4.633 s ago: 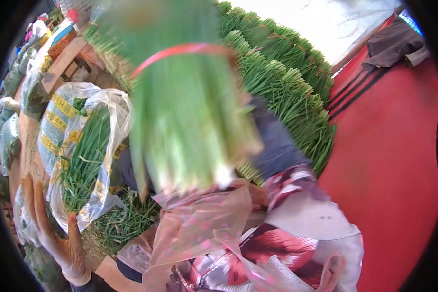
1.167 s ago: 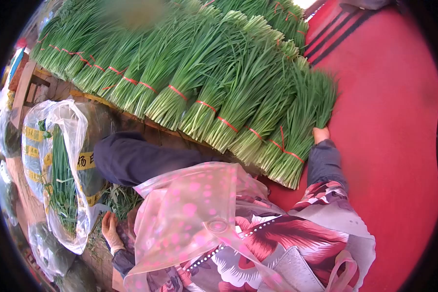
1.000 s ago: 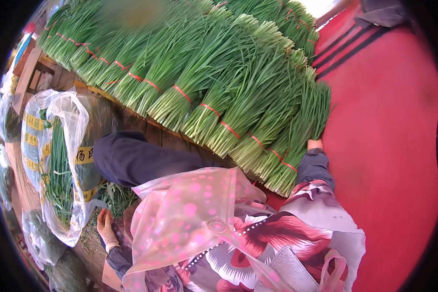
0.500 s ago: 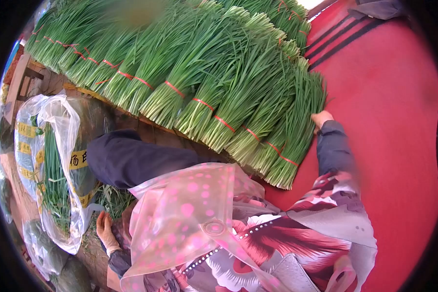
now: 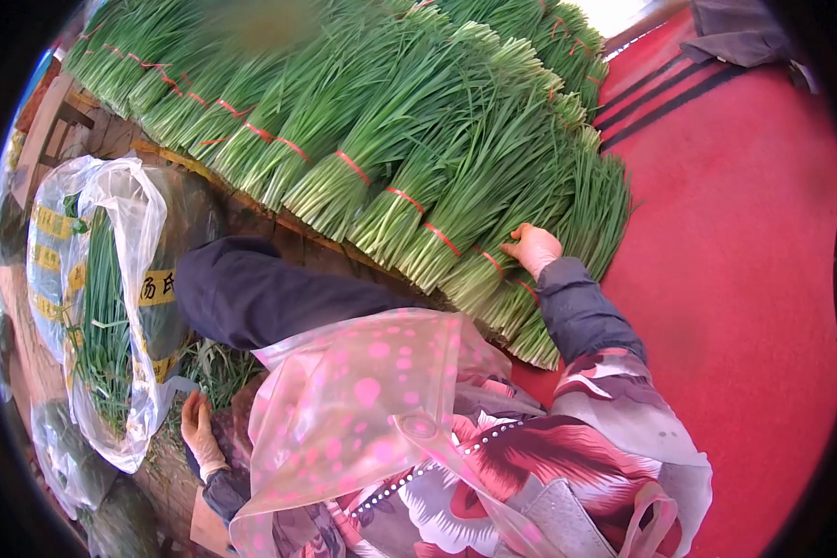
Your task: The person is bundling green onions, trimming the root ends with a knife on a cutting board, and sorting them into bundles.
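Observation:
Bunches of garlic chives [image 5: 432,237], tied with red bands, lie side by side in a long pile, pale stem ends toward me. My right hand [image 5: 538,249] is over the bunches at the pile's right end, thumb and forefinger a little apart, fingertips touching the leaves near a red band. No bunch is lifted. My left hand [image 5: 200,432] hangs low on the left, fingers stretched out and nothing seen in them. Beside it are loose green leaves [image 5: 216,372] and a clear plastic bag [image 5: 149,409] with long green chives [image 5: 104,288] inside.
Red sheeting [image 5: 735,279] covers the right side, with dark straps and a dark cloth [image 5: 739,33] at its top. My bent leg [image 5: 270,284] in dark trousers lies between the bag and the pile. More plastic-wrapped bundles [image 5: 70,456] stand at lower left.
My right hand has moved left from the outer edge of the end bunch to above the bunches. My left hand has barely moved. The whole view has shifted slightly.

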The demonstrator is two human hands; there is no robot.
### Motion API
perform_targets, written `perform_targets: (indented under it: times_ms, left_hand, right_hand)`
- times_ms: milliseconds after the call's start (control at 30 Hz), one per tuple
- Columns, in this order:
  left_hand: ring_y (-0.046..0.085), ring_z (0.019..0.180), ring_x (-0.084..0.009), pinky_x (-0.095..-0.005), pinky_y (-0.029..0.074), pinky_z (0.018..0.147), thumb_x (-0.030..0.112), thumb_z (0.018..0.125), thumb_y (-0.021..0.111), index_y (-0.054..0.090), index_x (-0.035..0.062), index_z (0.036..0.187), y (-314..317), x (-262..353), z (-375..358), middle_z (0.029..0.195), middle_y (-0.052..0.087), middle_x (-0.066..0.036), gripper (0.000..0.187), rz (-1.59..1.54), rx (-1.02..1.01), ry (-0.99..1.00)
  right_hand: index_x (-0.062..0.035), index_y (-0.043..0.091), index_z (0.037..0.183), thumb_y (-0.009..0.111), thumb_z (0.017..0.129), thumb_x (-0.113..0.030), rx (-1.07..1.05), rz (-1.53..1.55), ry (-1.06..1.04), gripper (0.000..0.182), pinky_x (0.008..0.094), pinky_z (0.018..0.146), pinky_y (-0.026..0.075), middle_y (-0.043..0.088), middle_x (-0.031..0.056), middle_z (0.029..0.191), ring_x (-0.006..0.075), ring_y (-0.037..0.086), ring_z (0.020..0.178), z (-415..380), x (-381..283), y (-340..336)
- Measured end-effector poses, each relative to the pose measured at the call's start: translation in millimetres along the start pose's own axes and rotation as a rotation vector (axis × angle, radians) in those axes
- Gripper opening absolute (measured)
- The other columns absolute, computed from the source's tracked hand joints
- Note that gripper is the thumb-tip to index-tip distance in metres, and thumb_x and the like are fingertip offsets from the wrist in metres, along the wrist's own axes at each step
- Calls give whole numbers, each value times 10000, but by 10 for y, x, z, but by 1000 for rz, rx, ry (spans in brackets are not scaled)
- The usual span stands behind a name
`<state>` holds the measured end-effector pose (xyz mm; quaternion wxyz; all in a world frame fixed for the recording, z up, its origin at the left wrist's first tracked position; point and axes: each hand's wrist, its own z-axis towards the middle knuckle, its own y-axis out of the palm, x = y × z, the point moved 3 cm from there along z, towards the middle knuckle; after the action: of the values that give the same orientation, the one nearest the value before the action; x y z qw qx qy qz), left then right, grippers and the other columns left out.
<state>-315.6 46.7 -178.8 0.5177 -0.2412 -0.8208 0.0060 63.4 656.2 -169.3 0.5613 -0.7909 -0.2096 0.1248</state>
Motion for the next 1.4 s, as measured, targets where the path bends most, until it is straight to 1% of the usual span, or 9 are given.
perform_targets:
  times_ms: [133, 200, 300, 433, 500, 633, 867, 1033, 1400]
  left_hand:
    - [566, 1069, -157, -261, 424, 959, 48, 929, 551, 525, -30, 1259, -27, -72, 26, 1165, 603, -99, 340, 12, -3, 7]
    - [566, 1072, -158, -261, 423, 960, 49, 929, 551, 525, -29, 1260, -16, -35, -4, 1166, 603, -99, 341, 6, -5, 16]
    - [567, 1070, -158, -262, 423, 961, 47, 928, 552, 524, -26, 1260, -23, -10, -57, 1162, 604, -97, 341, 20, -17, 5]
    - [572, 1046, -152, -260, 425, 953, 43, 920, 561, 527, -18, 1258, -30, -79, 6, 1141, 613, -93, 345, -12, -15, 37]
    - [572, 1034, -148, -257, 426, 947, 42, 917, 566, 530, -16, 1256, -36, -71, 30, 1135, 614, -91, 346, -8, -12, 34]
    - [571, 1006, -136, -250, 427, 929, 47, 911, 576, 537, -17, 1247, 54, -10, 51, 1123, 617, -87, 344, 22, -14, 40]
    - [565, 1059, -155, -263, 413, 964, 56, 920, 563, 523, -24, 1260, 18, -22, 11, 1150, 606, -102, 352, -18, -24, 25]
    - [562, 1074, -160, -269, 411, 972, 53, 922, 556, 515, -29, 1265, 6, -38, -19, 1160, 603, -110, 355, -9, -4, 55]
    - [570, 1070, -169, -278, 417, 971, 51, 917, 564, 527, -23, 1257, -31, -58, -38, 1163, 608, -106, 351, 25, -11, 11]
  right_hand:
    - [-11, 641, 961, 629, 836, -285, -300, 106, 107, 301, 344, 573, 520, 691, 120, 766, 217, 667, 588, 205, -69, 98]
    - [22, 662, 835, 598, 881, -372, -749, 994, 188, 402, 363, 590, 521, 696, 164, 837, 249, 678, 661, 48, -292, -63]
    - [5, 639, 686, 585, 902, -375, -938, 1028, 342, 441, 325, 484, 483, 666, 136, 713, 176, 623, 528, -356, -411, -531]
    - [-21, 553, 661, 551, 928, -380, -429, 937, 634, 447, 365, 357, 347, 591, 145, 616, 248, 512, 416, -540, 958, -168]
    - [-2, 581, 783, 560, 900, -499, -895, 424, 858, 511, 417, 441, 466, 648, 193, 731, 292, 639, 575, -927, 843, -537]
    - [26, 585, 876, 568, 894, -500, -988, 793, 899, 527, 411, 505, 515, 659, 195, 797, 296, 661, 624, -1190, 745, -54]
    - [42, 527, 1143, 573, 919, -361, -238, 1309, 649, 464, 390, 559, 545, 624, 134, 928, 243, 647, 741, -712, 426, 383]
    - [-76, 236, 1477, 718, 743, -577, -397, 1285, 804, 1011, 556, 944, 423, 127, 213, 1544, 533, 257, 1320, -341, 108, 406]
    - [64, 658, 1008, 737, 746, -51, 232, 1362, 425, 296, 299, 806, 478, 677, 84, 985, 186, 625, 865, 140, -40, 474]
